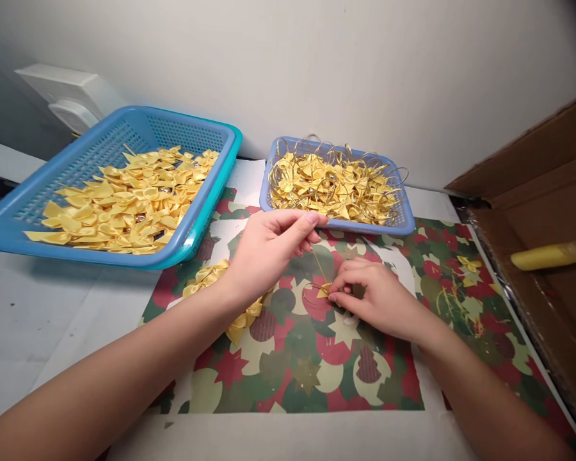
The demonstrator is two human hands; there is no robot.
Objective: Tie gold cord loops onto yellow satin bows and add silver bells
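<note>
My left hand (269,246) is pinched on the upper end of a thin gold cord (319,264), holding it up above the patterned mat (312,365). My right hand (372,294) rests on the mat with fingers closed on a small yellow ribbon bow (323,291), where the cord's lower end meets it. A small heap of yellow bows (211,274) lies on the mat under my left wrist, partly hidden by the arm.
A large blue basket (206,192) of plain yellow bows stands at the back left. A smaller blue basket (408,224) of bows with gold cord loops stands behind my hands. A cardboard box (547,192) with a yellow stick (552,255) sits at the right. Loose bows (468,264) lie on the mat's right side.
</note>
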